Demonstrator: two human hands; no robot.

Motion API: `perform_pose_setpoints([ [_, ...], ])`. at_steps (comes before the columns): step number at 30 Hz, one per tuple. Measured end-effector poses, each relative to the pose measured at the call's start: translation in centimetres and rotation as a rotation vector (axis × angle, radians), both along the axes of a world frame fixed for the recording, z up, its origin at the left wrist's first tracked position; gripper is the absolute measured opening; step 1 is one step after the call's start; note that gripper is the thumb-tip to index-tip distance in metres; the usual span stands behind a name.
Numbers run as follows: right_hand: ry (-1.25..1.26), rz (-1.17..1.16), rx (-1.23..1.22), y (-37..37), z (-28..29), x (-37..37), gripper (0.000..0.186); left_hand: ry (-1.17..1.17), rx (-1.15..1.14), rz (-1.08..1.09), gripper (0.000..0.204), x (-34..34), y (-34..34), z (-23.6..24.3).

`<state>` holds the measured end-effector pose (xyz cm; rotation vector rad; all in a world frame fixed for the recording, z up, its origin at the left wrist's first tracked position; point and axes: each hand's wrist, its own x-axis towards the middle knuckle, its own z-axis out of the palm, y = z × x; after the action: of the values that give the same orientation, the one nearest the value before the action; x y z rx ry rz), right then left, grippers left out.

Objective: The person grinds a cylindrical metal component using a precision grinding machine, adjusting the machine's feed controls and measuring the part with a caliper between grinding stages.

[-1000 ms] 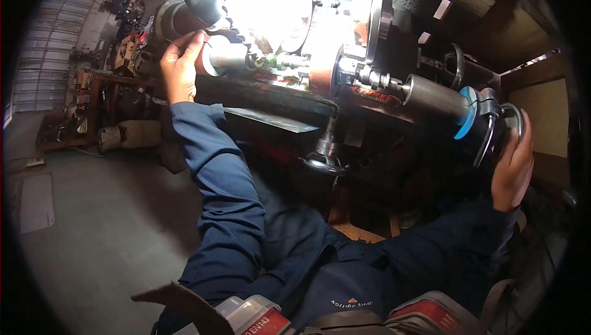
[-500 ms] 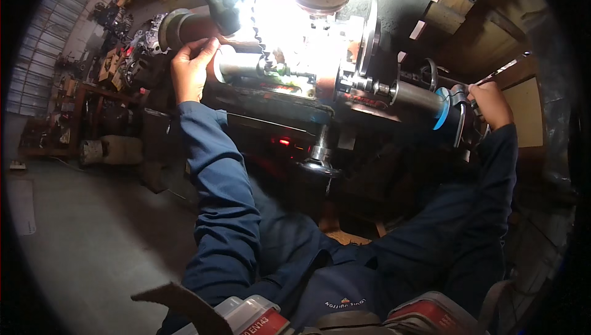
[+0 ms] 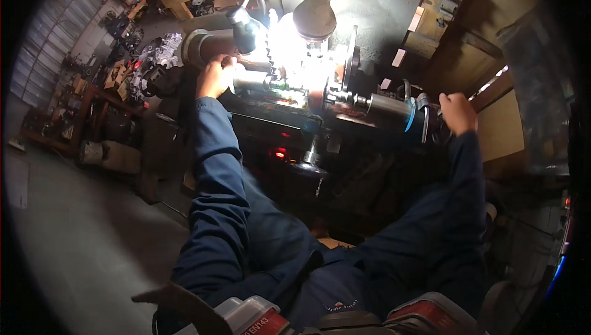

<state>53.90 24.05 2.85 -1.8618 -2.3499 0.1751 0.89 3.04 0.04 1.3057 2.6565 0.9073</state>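
A bench grinding machine with a bright glare at its middle stands before me. My left hand (image 3: 215, 77) is closed at the left end of a grey metal cylinder (image 3: 251, 80), its fingertips curled at the rim. On the right is a second metal cylinder (image 3: 388, 107) with a blue ring (image 3: 410, 116) and a bent metal lever (image 3: 425, 124) at its outer end. Just beyond that lever my right hand (image 3: 458, 114) is curled closed; what its fingers hold, if anything, is hidden. A thin upright disc (image 3: 351, 58) stands between the two cylinders.
A work lamp (image 3: 247, 34) hangs over the left cylinder, near a pale jointed pipe (image 3: 314, 18). Below the machine are a round metal handwheel (image 3: 308, 169) and a red light (image 3: 280, 154). Loose metal parts (image 3: 163, 55) crowd the left; wooden boards (image 3: 502, 125) stand right.
My view has shifted, so the machine sits lower and more of the back shows. My right hand has come away from the lever's clamp. My left hand stays at its cylinder.
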Motion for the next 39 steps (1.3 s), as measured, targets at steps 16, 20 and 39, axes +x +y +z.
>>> perform_pose_setpoints([
  [16,0.881,0.25,-0.174,5.9,-7.3,5.0,0.035,-0.124,0.646,-0.105,0.012,1.3,-7.1,-5.7],
  [20,0.48,0.624,0.219,7.1,-14.7,2.6,0.034,-0.047,0.708,-0.123,0.011,2.7,-7.9,-5.5],
  [39,0.091,0.525,-0.92,9.6,-8.3,-1.5,0.022,-1.483,0.148,0.158,0.037,21.7,-14.4,-17.6],
])
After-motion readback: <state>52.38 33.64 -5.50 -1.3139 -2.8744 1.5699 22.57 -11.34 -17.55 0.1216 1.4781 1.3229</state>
